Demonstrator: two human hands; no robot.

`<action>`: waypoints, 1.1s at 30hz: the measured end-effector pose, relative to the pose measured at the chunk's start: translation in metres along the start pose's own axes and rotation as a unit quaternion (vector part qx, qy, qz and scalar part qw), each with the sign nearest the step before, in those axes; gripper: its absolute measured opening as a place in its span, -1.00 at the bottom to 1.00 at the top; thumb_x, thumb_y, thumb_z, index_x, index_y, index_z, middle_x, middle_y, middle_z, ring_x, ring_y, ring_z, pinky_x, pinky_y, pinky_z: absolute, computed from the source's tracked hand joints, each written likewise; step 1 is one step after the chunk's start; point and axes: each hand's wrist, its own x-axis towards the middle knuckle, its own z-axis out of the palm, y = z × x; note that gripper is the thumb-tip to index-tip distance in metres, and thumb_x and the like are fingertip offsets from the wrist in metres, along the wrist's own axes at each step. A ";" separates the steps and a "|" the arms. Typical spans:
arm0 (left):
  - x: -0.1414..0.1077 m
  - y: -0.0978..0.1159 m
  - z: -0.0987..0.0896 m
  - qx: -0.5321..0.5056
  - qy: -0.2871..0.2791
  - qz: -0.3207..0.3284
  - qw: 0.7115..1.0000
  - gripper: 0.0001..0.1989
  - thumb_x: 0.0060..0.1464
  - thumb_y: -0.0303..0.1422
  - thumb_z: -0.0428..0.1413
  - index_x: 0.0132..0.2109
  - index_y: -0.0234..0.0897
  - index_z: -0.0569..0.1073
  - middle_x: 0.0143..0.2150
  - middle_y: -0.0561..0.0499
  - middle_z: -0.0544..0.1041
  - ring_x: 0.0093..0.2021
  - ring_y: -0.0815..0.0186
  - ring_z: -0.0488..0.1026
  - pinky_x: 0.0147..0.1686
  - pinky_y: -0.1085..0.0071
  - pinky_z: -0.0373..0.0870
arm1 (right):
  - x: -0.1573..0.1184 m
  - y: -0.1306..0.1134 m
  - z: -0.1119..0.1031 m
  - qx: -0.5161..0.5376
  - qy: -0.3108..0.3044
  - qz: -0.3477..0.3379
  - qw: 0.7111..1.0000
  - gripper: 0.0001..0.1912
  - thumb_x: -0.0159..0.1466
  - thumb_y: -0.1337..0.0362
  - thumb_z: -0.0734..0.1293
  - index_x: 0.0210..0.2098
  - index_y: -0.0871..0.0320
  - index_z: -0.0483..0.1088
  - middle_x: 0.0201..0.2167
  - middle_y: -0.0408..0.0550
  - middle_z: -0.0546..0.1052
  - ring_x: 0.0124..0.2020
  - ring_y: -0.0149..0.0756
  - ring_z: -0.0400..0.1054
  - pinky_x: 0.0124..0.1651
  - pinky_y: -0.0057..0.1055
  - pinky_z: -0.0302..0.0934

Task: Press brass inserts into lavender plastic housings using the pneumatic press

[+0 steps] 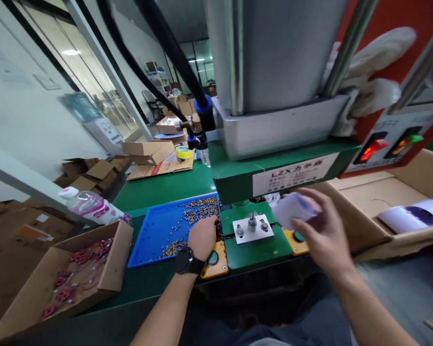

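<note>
My right hand (326, 230) grips a white, tube-shaped piece (292, 211), slightly blurred, between thumb and fingers, just right of the press fixture. My left hand (203, 236), wearing a black watch (188, 261), is closed at the right edge of a blue tray (144, 240). Its fingertips are hidden, so what they hold does not show. Small brass-coloured metal parts (198, 211) lie scattered in that tray. Between my hands, a white plate (244, 234) with a metal pin and bolts sits on the green base under the press head (285, 178).
Yellow button boxes (216, 262) flank the fixture. At left stand a carton (120, 259) of red-and-black wired parts and a drink bottle (94, 206). A carton (368, 238) at right holds white rolled pieces (404, 218). Lit switches (373, 150) glow on the red panel.
</note>
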 end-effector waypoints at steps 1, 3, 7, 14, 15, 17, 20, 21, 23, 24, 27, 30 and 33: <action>0.000 0.000 0.000 0.001 0.001 0.002 1.000 -0.73 0.19 -0.49 -0.09 -0.15 -0.16 0.47 -0.18 0.01 0.61 -0.14 0.25 0.52 -0.19 0.41 0.31 | -0.002 0.003 0.025 0.058 -0.011 0.014 0.998 -0.42 0.12 0.16 0.44 0.09 0.01 0.22 -0.05 0.01 0.48 -0.11 -0.12 0.45 -0.13 -0.20 0.40; 0.000 -0.001 0.000 0.003 0.004 0.005 1.000 -0.74 0.20 -0.48 -0.09 -0.16 -0.17 0.47 -0.18 0.00 0.61 -0.15 0.25 0.52 -0.21 0.41 0.31 | 0.001 0.008 0.057 0.125 -0.036 0.030 0.991 -0.47 0.14 0.16 0.43 0.05 -0.02 0.20 -0.09 -0.03 0.49 -0.14 -0.17 0.46 -0.14 -0.24 0.41; -0.002 -0.004 0.003 0.001 0.011 0.004 1.000 -0.78 0.19 -0.46 -0.07 -0.20 -0.17 0.46 -0.22 0.02 0.60 -0.18 0.27 0.52 -0.25 0.42 0.29 | 0.013 0.008 0.068 0.148 -0.108 0.009 0.983 -0.50 0.18 0.19 0.40 0.05 -0.03 0.16 -0.02 -0.02 0.46 -0.05 -0.18 0.42 0.01 -0.20 0.34; -0.002 -0.005 0.005 -0.003 0.015 0.000 1.000 -0.80 0.18 -0.47 -0.06 -0.21 -0.18 0.45 -0.23 0.01 0.60 -0.20 0.24 0.51 -0.29 0.40 0.27 | 0.013 0.003 0.067 -0.143 -0.200 -0.114 0.963 -0.47 0.15 0.26 0.41 0.08 0.03 0.20 -0.07 -0.01 0.48 -0.04 -0.14 0.39 0.03 -0.19 0.29; -0.002 -0.004 0.005 -0.004 0.014 -0.001 1.000 -0.80 0.19 -0.47 -0.06 -0.22 -0.18 0.45 -0.23 0.01 0.60 -0.21 0.24 0.51 -0.30 0.41 0.26 | 0.013 0.002 0.067 -0.151 -0.195 -0.126 0.961 -0.47 0.15 0.27 0.41 0.08 0.04 0.20 -0.08 -0.01 0.48 -0.06 -0.15 0.40 0.01 -0.21 0.29; -0.002 -0.004 0.005 -0.007 0.014 -0.002 1.000 -0.80 0.19 -0.46 -0.06 -0.23 -0.18 0.45 -0.24 0.02 0.60 -0.22 0.25 0.51 -0.30 0.41 0.26 | 0.013 0.001 0.067 -0.123 -0.166 -0.131 0.970 -0.50 0.18 0.24 0.40 0.07 0.04 0.20 -0.10 -0.02 0.48 -0.10 -0.19 0.40 -0.05 -0.25 0.31; -0.003 -0.004 0.004 -0.012 0.014 -0.003 1.000 -0.80 0.19 -0.46 -0.07 -0.24 -0.18 0.45 -0.24 0.02 0.60 -0.21 0.26 0.51 -0.30 0.41 0.25 | 0.015 0.005 0.065 -0.091 -0.139 -0.112 0.980 -0.54 0.20 0.22 0.39 0.05 0.03 0.20 -0.13 -0.03 0.47 -0.15 -0.22 0.40 -0.11 -0.28 0.32; -0.003 -0.004 0.004 -0.014 0.014 -0.004 1.000 -0.80 0.19 -0.46 -0.07 -0.24 -0.18 0.45 -0.24 0.02 0.60 -0.21 0.26 0.51 -0.30 0.42 0.25 | 0.015 0.009 0.064 -0.092 -0.148 -0.103 0.979 -0.55 0.20 0.23 0.38 0.04 0.03 0.21 -0.13 -0.03 0.46 -0.16 -0.22 0.40 -0.11 -0.28 0.32; -0.003 -0.004 0.005 -0.019 0.013 -0.005 1.000 -0.79 0.19 -0.46 -0.08 -0.24 -0.17 0.44 -0.24 0.03 0.59 -0.21 0.27 0.50 -0.31 0.42 0.24 | 0.015 0.018 0.064 -0.090 -0.173 -0.079 0.978 -0.56 0.22 0.24 0.36 0.05 0.03 0.20 -0.14 -0.03 0.46 -0.18 -0.22 0.39 -0.14 -0.28 0.32; -0.003 -0.004 0.005 -0.021 0.013 -0.005 1.000 -0.79 0.19 -0.46 -0.08 -0.25 -0.17 0.44 -0.25 0.03 0.59 -0.22 0.28 0.50 -0.31 0.43 0.24 | 0.015 0.023 0.064 -0.089 -0.178 -0.067 0.978 -0.56 0.22 0.23 0.35 0.06 0.03 0.19 -0.16 -0.04 0.45 -0.20 -0.23 0.39 -0.17 -0.28 0.33; -0.003 -0.004 0.004 -0.024 0.012 -0.005 1.000 -0.80 0.19 -0.45 -0.07 -0.25 -0.16 0.44 -0.25 0.04 0.59 -0.22 0.28 0.50 -0.31 0.43 0.24 | 0.014 0.033 0.065 -0.086 -0.167 -0.057 0.981 -0.55 0.22 0.22 0.36 0.06 0.03 0.19 -0.23 -0.06 0.44 -0.26 -0.23 0.37 -0.22 -0.28 0.33; -0.002 -0.004 0.004 -0.026 0.013 -0.007 1.000 -0.80 0.19 -0.45 -0.06 -0.24 -0.16 0.45 -0.24 0.03 0.59 -0.22 0.28 0.50 -0.31 0.43 0.24 | 0.014 0.032 0.066 -0.069 -0.137 -0.085 0.985 -0.57 0.21 0.21 0.37 0.04 0.01 0.20 -0.18 -0.06 0.44 -0.22 -0.23 0.38 -0.18 -0.28 0.32; -0.001 -0.004 0.004 -0.031 0.013 -0.007 0.999 -0.79 0.19 -0.46 -0.07 -0.23 -0.16 0.45 -0.24 0.02 0.60 -0.23 0.28 0.50 -0.30 0.44 0.25 | 0.014 0.026 0.065 -0.077 -0.133 -0.108 0.982 -0.61 0.21 0.21 0.37 -0.01 0.02 0.22 -0.19 -0.07 0.45 -0.24 -0.25 0.39 -0.20 -0.32 0.33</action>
